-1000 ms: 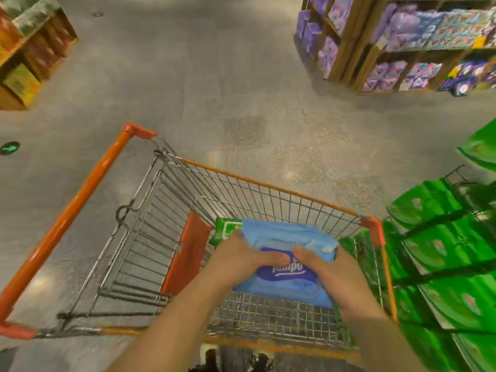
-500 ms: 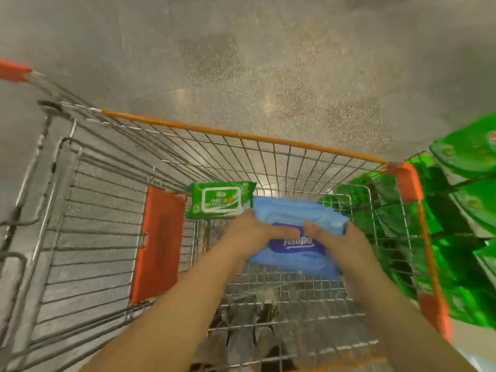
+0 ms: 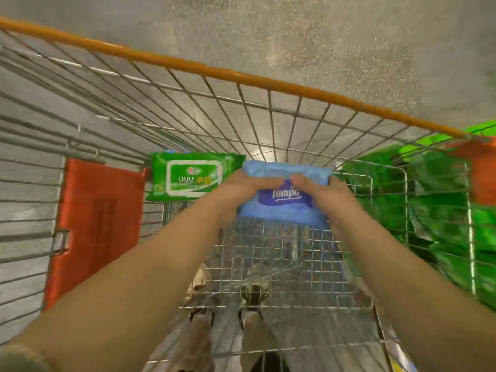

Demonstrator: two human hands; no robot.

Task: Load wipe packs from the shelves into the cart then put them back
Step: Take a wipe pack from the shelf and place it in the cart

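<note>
Both hands are reaching down into the wire cart point(image 3: 268, 108). Left hand point(image 3: 241, 187) and right hand point(image 3: 326, 194) are each keeping a curled grip on the blue wipe pack point(image 3: 284, 202), thumbs lying across its top, low over the cart's mesh floor. A green wipe pack point(image 3: 188, 177) is lying just beside it, to the left. Green packs point(image 3: 442, 200) are showing through the right wall.

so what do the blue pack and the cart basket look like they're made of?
Blue pack: looks like soft plastic film, slightly glossy; it creases and dents where the left hand and right hand grip it. Cart basket: bare metal wire grid, silvery. Its orange top rail may be plastic or painted; can't tell.
</note>
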